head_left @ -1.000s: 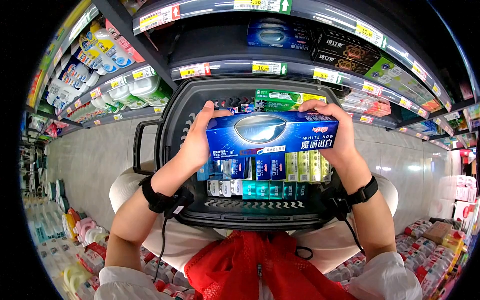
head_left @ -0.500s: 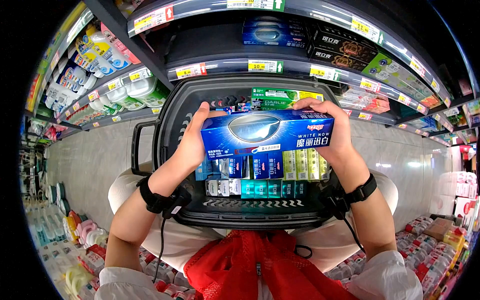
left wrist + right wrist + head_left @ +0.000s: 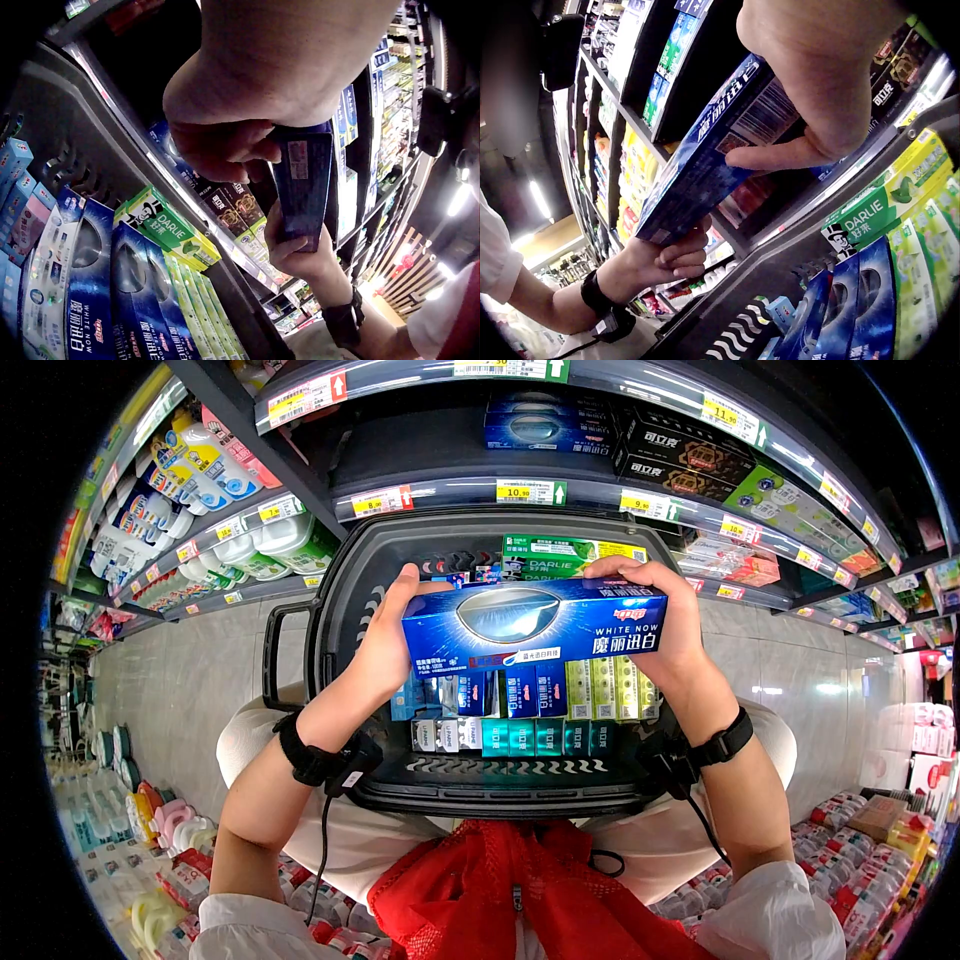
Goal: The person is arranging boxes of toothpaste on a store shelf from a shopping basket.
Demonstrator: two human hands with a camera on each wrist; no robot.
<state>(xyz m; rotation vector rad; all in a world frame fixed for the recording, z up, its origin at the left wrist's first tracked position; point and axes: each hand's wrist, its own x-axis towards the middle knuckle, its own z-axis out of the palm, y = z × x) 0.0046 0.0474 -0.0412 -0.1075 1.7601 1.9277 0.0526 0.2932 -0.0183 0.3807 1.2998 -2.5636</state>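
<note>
Both hands hold a blue WHITE NOW toothpaste box (image 3: 530, 625) level above a dark basket. My left hand (image 3: 392, 628) grips its left end and my right hand (image 3: 672, 622) its right end, with the printed front tilted up toward the head camera. In the right wrist view, the barcode on the box's underside (image 3: 769, 116) shows beside a finger of the right hand. A sticker marks the end of the box (image 3: 304, 180) in the left wrist view. Beneath it, the basket (image 3: 350, 560) holds blue WHITE NOW boxes (image 3: 535, 690), green DARLIE boxes (image 3: 550, 555), and teal boxes (image 3: 523, 738).
Beyond the basket, a shelf edge with price tags (image 3: 530, 492) runs across. More blue boxes (image 3: 545, 425) and black toothpaste boxes (image 3: 680, 460) stand on that shelf. Bottles (image 3: 205, 460) fill the shelves at left. The basket's handle (image 3: 285, 655) sticks out to the left.
Over the first half second, the view shifts slightly, and the box and hands appear a little further left and lower. Since then they have hardly moved; both hands keep holding the box.
</note>
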